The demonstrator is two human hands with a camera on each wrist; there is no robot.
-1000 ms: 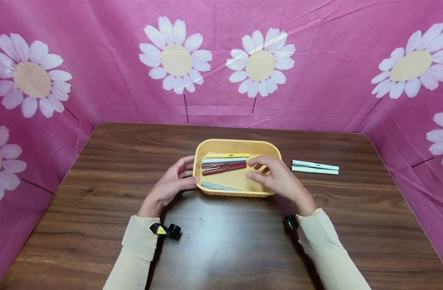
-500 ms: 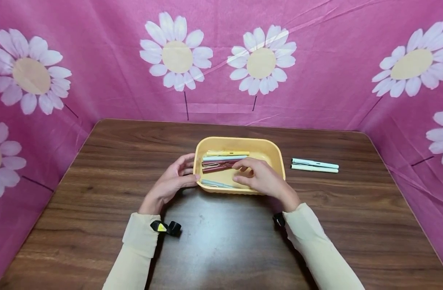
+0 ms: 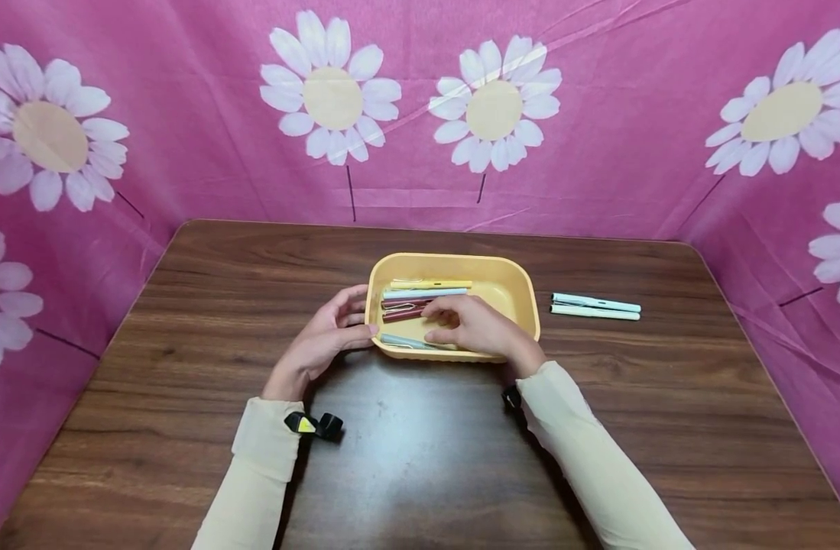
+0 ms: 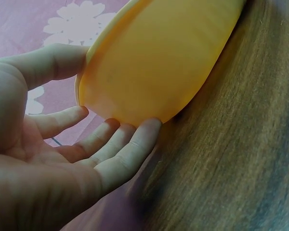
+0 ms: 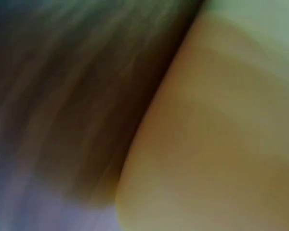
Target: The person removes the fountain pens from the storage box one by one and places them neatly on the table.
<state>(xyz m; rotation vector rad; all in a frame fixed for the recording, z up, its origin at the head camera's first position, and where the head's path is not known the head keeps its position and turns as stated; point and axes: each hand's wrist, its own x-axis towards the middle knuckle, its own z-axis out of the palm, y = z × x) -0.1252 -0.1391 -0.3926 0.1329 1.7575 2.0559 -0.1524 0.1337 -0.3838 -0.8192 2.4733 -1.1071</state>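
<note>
In the head view my left hand [image 3: 323, 336] steadies the left end of a yellow plastic basket [image 3: 523, 305]. The left wrist view shows its thumb at the rim and the curled fingertips against the outer wall. My right hand [image 3: 478, 327] is inside the basket, thumb and forefinger apart, beside dark red pens [image 3: 400, 315] whose right ends it hides. Behind these lie a light blue pen [image 3: 426, 293] and a yellow pen [image 3: 436, 284]. A grey-blue pen [image 3: 402, 341] lies along the near wall, partly covered by the right hand. Blur fills the right wrist view.
On the brown wooden table [image 3: 392, 458], right of the basket, two capped pens lie side by side: a pale blue pen [image 3: 601, 303] and a pale green pen [image 3: 595, 312]. A pink cloth [image 3: 420, 191] with daisies surrounds the table's back and sides.
My right hand has moved left within the basket, from the pens' right ends to over the dark red pens. The left hand keeps its place at the basket's end.
</note>
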